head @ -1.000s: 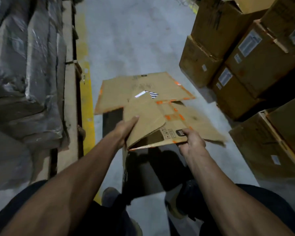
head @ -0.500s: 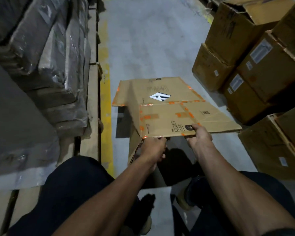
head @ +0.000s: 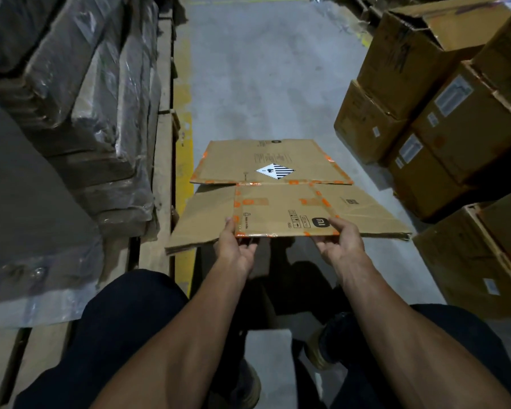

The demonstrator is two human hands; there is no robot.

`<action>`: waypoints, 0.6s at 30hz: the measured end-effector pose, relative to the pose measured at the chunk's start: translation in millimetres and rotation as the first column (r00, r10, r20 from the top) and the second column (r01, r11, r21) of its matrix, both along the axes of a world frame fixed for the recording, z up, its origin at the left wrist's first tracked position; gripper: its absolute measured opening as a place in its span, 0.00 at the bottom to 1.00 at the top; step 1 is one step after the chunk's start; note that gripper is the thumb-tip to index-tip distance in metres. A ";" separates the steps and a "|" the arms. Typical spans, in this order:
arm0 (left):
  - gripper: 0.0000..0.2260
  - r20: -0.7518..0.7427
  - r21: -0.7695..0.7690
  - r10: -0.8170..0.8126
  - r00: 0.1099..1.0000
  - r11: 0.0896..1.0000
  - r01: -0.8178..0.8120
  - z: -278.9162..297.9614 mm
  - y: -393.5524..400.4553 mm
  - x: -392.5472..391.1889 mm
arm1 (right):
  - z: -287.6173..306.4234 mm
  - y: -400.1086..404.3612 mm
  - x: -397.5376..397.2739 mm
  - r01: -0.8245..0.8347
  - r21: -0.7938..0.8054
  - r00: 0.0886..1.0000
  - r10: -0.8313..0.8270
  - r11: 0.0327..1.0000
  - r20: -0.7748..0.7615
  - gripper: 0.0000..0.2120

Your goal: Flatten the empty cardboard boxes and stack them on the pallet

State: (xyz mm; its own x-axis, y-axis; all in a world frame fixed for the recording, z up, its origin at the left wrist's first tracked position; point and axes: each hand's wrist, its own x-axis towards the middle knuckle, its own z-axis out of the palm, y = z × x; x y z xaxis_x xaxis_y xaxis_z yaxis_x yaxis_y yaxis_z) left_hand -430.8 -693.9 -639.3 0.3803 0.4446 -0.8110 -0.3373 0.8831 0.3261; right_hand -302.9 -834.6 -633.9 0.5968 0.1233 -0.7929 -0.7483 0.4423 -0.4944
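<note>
At the bottom of the frame are my dark trouser legs and both forearms, reaching up toward centre. My left hand (head: 233, 251) grips the near edge of the flattened cardboard box (head: 281, 206), thumb on top at the orange-taped left corner of the middle panel, fingers curled beneath. My right hand (head: 341, 242) pinches the same near edge just right of the black logo, thumb on top, fingers under. The box is held roughly level above the grey concrete floor (head: 266, 75), in the centre of the frame, directly beyond both hands. Its long axis runs left to right across the frame; its flaps spread to either side, and the far panel carrying a diamond hazard label (head: 275, 171) points toward the top of the frame. To the left, in the lower and middle left of the frame, lie the wooden pallet (head: 161, 160) and plastic-wrapped goods (head: 80, 93) stacked upon it. A yellow floor line (head: 183, 160) runs alongside. On the right stand stacked cartons (head: 443, 119), one open at the top.
</note>
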 end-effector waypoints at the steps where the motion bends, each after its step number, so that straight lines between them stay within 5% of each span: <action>1: 0.15 0.009 0.007 -0.003 1.000 1.000 0.002 -0.4 8.0 -0.9 | 0.5 0.5 1.3 -0.001 0.028 1.000 0.000 1.000 0.004 0.16; 12: 0.10 0.003 0.006 -0.067 0.998 0.998 0.067 -13.8 93.8 41.9 | -17.2 65.6 46.2 0.012 0.100 1.000 -0.013 0.995 0.006 0.17; 18: 0.19 -0.009 -0.038 -0.061 0.998 0.997 0.060 17.0 119.5 57.8 | 20.3 75.5 76.9 -0.066 0.030 0.997 0.064 0.997 0.044 0.15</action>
